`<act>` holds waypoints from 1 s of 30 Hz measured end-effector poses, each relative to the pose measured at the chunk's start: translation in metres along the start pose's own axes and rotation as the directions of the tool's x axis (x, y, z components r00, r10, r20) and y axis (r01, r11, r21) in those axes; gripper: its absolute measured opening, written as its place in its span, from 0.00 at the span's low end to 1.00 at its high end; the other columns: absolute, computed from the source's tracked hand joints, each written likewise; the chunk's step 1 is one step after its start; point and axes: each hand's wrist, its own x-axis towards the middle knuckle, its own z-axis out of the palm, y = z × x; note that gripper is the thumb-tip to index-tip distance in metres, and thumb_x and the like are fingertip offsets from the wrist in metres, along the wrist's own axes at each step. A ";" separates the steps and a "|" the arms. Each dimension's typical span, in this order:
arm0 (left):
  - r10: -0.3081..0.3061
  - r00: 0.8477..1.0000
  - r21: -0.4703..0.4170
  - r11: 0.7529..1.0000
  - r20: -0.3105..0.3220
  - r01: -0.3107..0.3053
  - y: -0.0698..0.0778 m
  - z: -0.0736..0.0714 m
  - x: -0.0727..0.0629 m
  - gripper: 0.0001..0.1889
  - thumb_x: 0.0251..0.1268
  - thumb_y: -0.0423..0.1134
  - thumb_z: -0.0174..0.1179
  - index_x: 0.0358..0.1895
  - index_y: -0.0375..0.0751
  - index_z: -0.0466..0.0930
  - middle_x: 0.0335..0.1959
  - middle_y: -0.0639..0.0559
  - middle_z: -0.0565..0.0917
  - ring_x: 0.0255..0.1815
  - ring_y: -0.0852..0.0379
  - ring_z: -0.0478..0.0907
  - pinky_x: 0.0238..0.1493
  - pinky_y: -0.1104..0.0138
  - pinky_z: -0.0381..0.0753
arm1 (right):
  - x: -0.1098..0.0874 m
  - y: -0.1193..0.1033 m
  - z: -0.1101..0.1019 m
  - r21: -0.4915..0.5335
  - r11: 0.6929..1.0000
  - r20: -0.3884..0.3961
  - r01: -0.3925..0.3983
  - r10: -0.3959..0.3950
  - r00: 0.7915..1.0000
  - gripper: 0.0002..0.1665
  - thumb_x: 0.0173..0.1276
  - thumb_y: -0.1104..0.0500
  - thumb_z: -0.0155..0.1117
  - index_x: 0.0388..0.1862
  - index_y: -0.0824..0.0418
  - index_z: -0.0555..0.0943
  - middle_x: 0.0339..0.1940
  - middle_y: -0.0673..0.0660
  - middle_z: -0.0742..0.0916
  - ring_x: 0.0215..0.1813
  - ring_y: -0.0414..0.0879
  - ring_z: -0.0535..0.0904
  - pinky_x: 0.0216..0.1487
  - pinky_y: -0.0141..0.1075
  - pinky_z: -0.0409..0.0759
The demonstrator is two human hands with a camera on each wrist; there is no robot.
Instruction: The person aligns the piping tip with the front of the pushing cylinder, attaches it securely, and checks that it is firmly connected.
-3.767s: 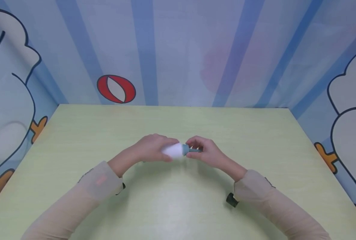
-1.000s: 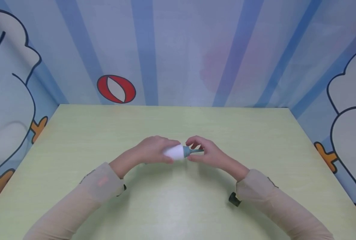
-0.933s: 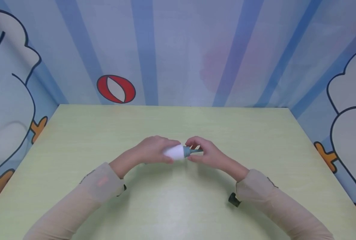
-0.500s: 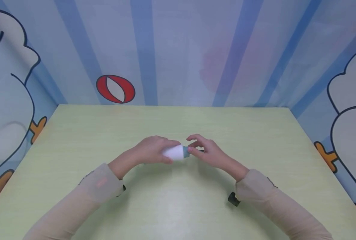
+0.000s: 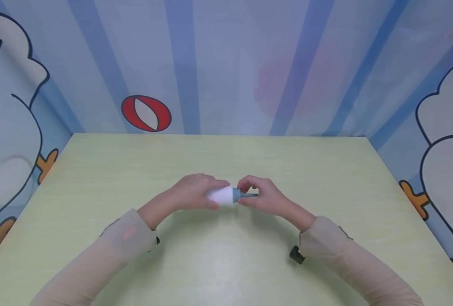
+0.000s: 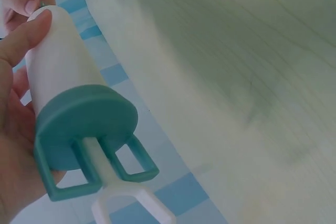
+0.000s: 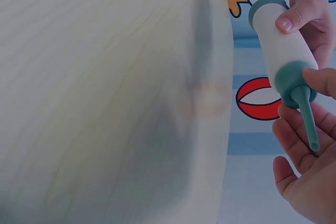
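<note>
A white-barrelled icing syringe (image 5: 221, 195) is held level above the table. My left hand (image 5: 195, 192) grips its barrel, thumb along one side. In the left wrist view its teal rear cap (image 6: 89, 116) has two square finger loops, and a white plunger rod (image 6: 101, 163) with a forked handle sticks out. My right hand (image 5: 266, 195) is at the other end. Its thumb and fingers pinch the teal front cap (image 7: 292, 76), and the slim teal nozzle (image 7: 306, 119) points back over the palm.
The pale green-yellow table (image 5: 218, 263) spreads under both forearms. Behind it hangs a blue striped backdrop (image 5: 230, 63) with a red and white ball print (image 5: 146, 113). A black wrist camera (image 5: 296, 255) shows below the right cuff.
My right fingers have shifted their hold on the front cap: the thumb, over the cap half a second ago, is now lower, and the raised forefinger has come down. The left hand keeps its grip.
</note>
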 end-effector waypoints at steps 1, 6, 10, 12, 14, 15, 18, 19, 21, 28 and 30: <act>-0.005 1.000 0.004 1.000 0.002 0.005 0.000 0.000 0.000 0.28 0.49 0.48 0.64 0.57 0.55 0.70 0.43 0.56 0.79 0.38 0.59 0.72 0.38 0.64 0.72 | 0.000 0.000 0.000 0.003 1.000 0.005 -0.002 0.002 1.000 0.14 0.54 0.62 0.65 0.40 0.60 0.76 0.35 0.53 0.82 0.39 0.45 0.75 0.46 0.46 0.70; -0.021 1.000 -0.003 1.000 -0.004 0.021 0.001 -0.002 -0.002 0.29 0.48 0.49 0.64 0.58 0.56 0.69 0.44 0.56 0.79 0.39 0.59 0.72 0.39 0.64 0.72 | 0.000 0.002 0.001 -0.079 0.996 0.004 0.034 -0.034 0.999 0.18 0.53 0.60 0.66 0.44 0.60 0.75 0.40 0.53 0.81 0.42 0.44 0.74 0.45 0.43 0.74; 0.002 1.000 -0.008 1.000 -0.013 -0.002 0.001 -0.003 -0.002 0.28 0.48 0.48 0.64 0.57 0.55 0.69 0.44 0.56 0.79 0.39 0.59 0.72 0.39 0.64 0.72 | 0.000 0.001 0.003 -0.129 0.989 -0.020 0.072 -0.075 0.997 0.17 0.51 0.60 0.68 0.40 0.60 0.76 0.37 0.52 0.81 0.40 0.44 0.74 0.42 0.40 0.75; 0.017 1.000 -0.002 1.000 -0.013 -0.017 0.001 -0.002 -0.002 0.28 0.49 0.48 0.64 0.57 0.55 0.70 0.44 0.55 0.79 0.39 0.59 0.72 0.39 0.64 0.72 | 0.000 0.000 0.003 -0.114 0.991 -0.032 0.068 -0.072 0.997 0.14 0.50 0.61 0.68 0.37 0.60 0.77 0.35 0.52 0.82 0.38 0.43 0.75 0.40 0.37 0.75; 0.029 0.999 0.002 1.000 -0.017 -0.029 0.002 -0.002 -0.002 0.28 0.49 0.48 0.64 0.57 0.55 0.70 0.44 0.55 0.79 0.39 0.58 0.72 0.38 0.64 0.72 | -0.001 -0.001 0.002 -0.071 0.997 -0.042 0.044 -0.047 0.998 0.12 0.50 0.62 0.68 0.35 0.60 0.78 0.33 0.53 0.83 0.37 0.43 0.76 0.37 0.35 0.76; 0.032 0.999 0.001 0.999 -0.018 -0.032 0.002 -0.002 -0.002 0.28 0.49 0.48 0.64 0.57 0.55 0.70 0.44 0.55 0.79 0.39 0.58 0.72 0.38 0.64 0.71 | -0.001 -0.002 0.002 -0.048 0.998 -0.045 0.028 -0.030 0.999 0.12 0.50 0.62 0.68 0.34 0.60 0.78 0.32 0.53 0.83 0.37 0.43 0.76 0.36 0.34 0.76; 0.043 0.999 -0.003 0.999 -0.027 -0.043 0.003 -0.002 -0.002 0.28 0.49 0.47 0.64 0.57 0.55 0.70 0.44 0.55 0.79 0.39 0.58 0.72 0.38 0.64 0.71 | -0.002 -0.003 0.001 0.028 0.999 -0.055 -0.027 0.029 0.998 0.11 0.49 0.62 0.68 0.33 0.61 0.79 0.31 0.55 0.83 0.36 0.43 0.76 0.36 0.34 0.75; 0.046 0.999 -0.002 0.999 -0.030 -0.046 0.003 -0.002 -0.002 0.28 0.49 0.47 0.64 0.57 0.55 0.70 0.44 0.54 0.79 0.39 0.58 0.72 0.37 0.64 0.71 | -0.002 -0.003 0.001 0.049 0.998 -0.057 -0.045 0.048 0.997 0.11 0.49 0.62 0.68 0.33 0.61 0.79 0.31 0.55 0.83 0.36 0.43 0.75 0.36 0.35 0.74; 0.051 0.998 -0.002 0.999 -0.036 -0.052 0.003 -0.001 -0.002 0.27 0.49 0.47 0.64 0.56 0.55 0.70 0.44 0.55 0.79 0.39 0.58 0.72 0.37 0.64 0.71 | -0.001 -0.003 0.002 0.078 0.994 -0.063 -0.073 0.078 0.995 0.12 0.48 0.62 0.69 0.33 0.62 0.80 0.30 0.56 0.83 0.35 0.43 0.75 0.38 0.36 0.74; 0.060 0.997 0.047 0.997 -0.054 -0.058 0.005 0.001 -0.001 0.27 0.47 0.47 0.65 0.55 0.55 0.72 0.44 0.57 0.81 0.37 0.57 0.73 0.35 0.65 0.71 | -0.002 -0.004 0.004 0.132 0.986 -0.062 -0.106 0.115 0.991 0.11 0.48 0.64 0.68 0.33 0.65 0.80 0.29 0.57 0.82 0.33 0.43 0.74 0.37 0.36 0.74; 0.059 0.996 0.071 0.996 -0.061 -0.055 0.005 0.003 -0.001 0.27 0.46 0.47 0.66 0.55 0.55 0.72 0.44 0.57 0.81 0.36 0.57 0.73 0.35 0.65 0.72 | -0.001 0.002 0.006 0.132 0.985 -0.056 -0.113 0.121 0.991 0.12 0.48 0.64 0.68 0.33 0.63 0.80 0.29 0.57 0.82 0.34 0.43 0.74 0.37 0.38 0.74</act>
